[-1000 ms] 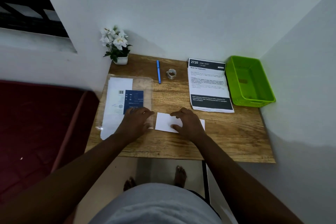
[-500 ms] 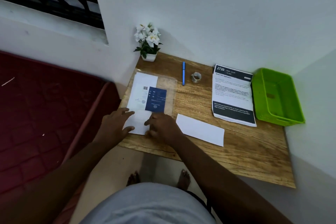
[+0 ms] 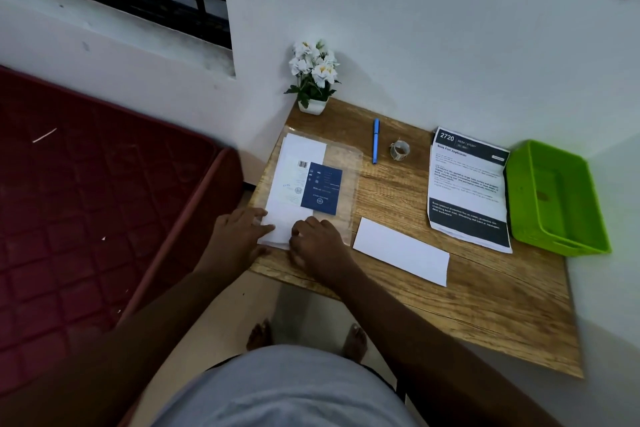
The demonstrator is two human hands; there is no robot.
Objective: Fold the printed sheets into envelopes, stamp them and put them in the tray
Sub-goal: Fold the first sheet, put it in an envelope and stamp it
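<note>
A clear plastic packet [image 3: 343, 163] with white envelopes and a blue label lies at the desk's left side. My left hand [image 3: 235, 232] rests on its near left corner, fingers spread flat. My right hand [image 3: 318, 246] sits beside it on the packet's near edge, fingers curled at the opening; whether it grips anything is hidden. A folded white sheet [image 3: 401, 251] lies alone on the desk to the right. A stack of printed sheets [image 3: 467, 191] lies further right, next to the green tray [image 3: 595, 215] at the right edge.
A blue pen [image 3: 375, 140] and a small tape roll [image 3: 399, 150] lie near the back of the wooden desk [image 3: 485, 295]. A white flower pot [image 3: 313, 80] stands in the back left corner. A red mat [image 3: 86, 204] covers the floor on the left. Walls close off the back and right.
My right hand left the folded sheet and moved left onto the plastic packet beside my left hand. The view swung left and down.
</note>
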